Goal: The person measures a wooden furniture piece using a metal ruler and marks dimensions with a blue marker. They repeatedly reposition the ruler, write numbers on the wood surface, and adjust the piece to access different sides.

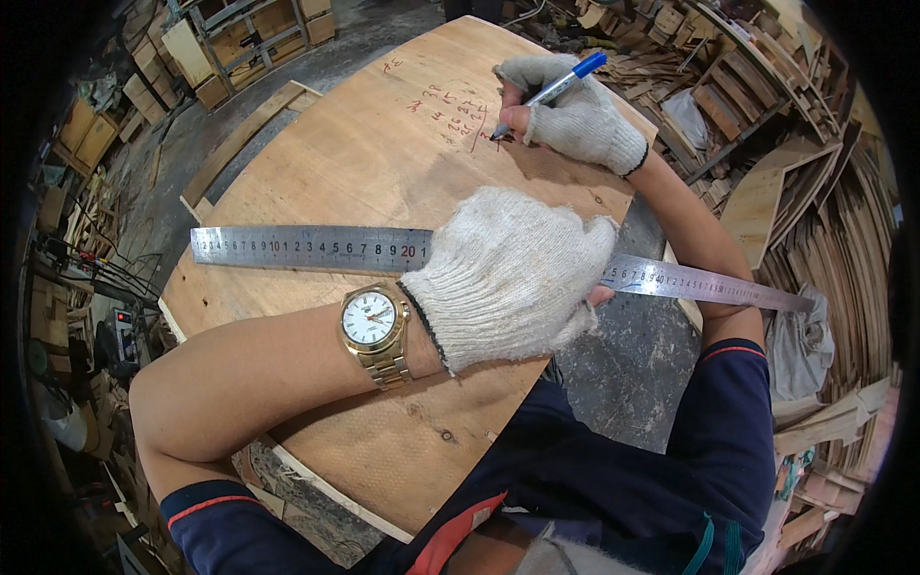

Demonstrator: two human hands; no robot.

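My left hand (513, 278), in a white knitted work glove with bare fingertips, is closed over the middle of a long steel ruler (307, 246). The ruler lies across a plywood board (383, 182), and its right end sticks out past the board's edge. My right hand (585, 120), gloved the same way, grips a blue-capped marker (565, 81). The marker's dark tip is at the board's surface, beside several rows of red handwritten figures (448, 115). A gold watch (369, 319) is on my left wrist.
Stacked wooden strips and offcuts (848, 259) fill the right side. A pale plastic bag (803, 345) hangs by the ruler's right end. At the left are cables and a small box with a red light (125, 331). Wooden frames (254, 43) stand at the far left.
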